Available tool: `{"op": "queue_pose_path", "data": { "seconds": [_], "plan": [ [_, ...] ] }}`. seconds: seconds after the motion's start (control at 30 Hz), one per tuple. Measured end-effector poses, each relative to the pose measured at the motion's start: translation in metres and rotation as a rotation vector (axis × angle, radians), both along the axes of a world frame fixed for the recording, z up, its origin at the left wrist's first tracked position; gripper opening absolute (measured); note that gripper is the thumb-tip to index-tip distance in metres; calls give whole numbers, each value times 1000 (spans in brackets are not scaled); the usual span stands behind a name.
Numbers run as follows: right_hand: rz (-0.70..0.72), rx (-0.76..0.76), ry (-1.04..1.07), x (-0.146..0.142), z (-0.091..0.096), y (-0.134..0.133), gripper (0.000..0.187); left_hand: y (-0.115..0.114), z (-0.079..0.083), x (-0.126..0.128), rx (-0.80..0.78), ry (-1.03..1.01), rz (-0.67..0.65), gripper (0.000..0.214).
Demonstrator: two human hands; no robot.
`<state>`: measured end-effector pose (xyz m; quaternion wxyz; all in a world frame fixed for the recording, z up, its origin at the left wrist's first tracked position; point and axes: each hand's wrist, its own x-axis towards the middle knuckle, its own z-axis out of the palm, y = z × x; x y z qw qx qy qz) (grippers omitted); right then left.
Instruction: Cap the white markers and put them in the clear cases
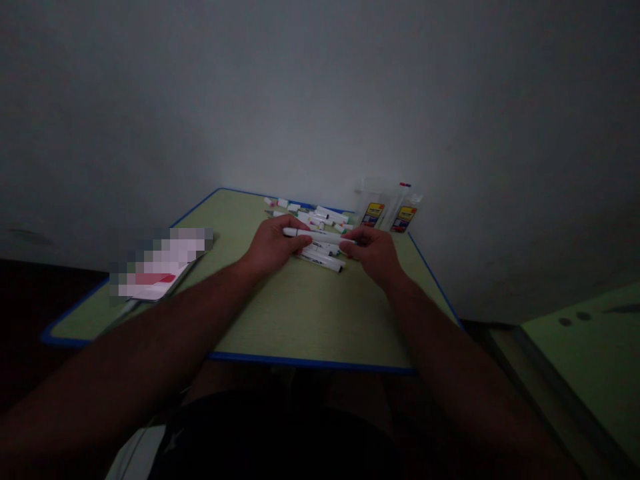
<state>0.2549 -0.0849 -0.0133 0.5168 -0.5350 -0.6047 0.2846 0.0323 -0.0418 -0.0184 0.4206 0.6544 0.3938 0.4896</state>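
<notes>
A white marker (324,237) lies level between my two hands, above the far half of the table. Its left part is pinched by my left hand (277,243), thumb in front. At its right end, the fingers of my right hand (369,248) close around the tip. Below it, more white markers (323,259) lie side by side on the tabletop, partly covered by my hands. Behind my hands is a loose heap of white markers (330,215) and small caps (283,203), some with coloured ends.
Two clear plastic cases (373,200) with yellow and red labels stand at the back right, near the wall. A phone-like device (160,270) with a blurred lit screen and a cable rests on the left. The green table (300,320) has a blue edge.
</notes>
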Motion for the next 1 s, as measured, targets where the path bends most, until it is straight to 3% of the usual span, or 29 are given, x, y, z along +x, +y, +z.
{"op": "queue_pose_path", "data": {
  "seconds": [0.33, 0.57, 0.77, 1.0],
  "plan": [
    [-19, 22, -12, 1, -1, 2, 29, -2, 1, 2, 1, -11, -8, 19],
    [-58, 24, 24, 4, -5, 7, 30, -2, 4, 3, -38, -95, -8, 36],
    [-117, 21, 51, 5, -6, 8, 29, 1, 3, 4, -68, -159, 35, 26],
    [-75, 54, -1, 5, -6, 7, 27, -1, 5, 4, -59, -125, 81, 23]
  ]
}}
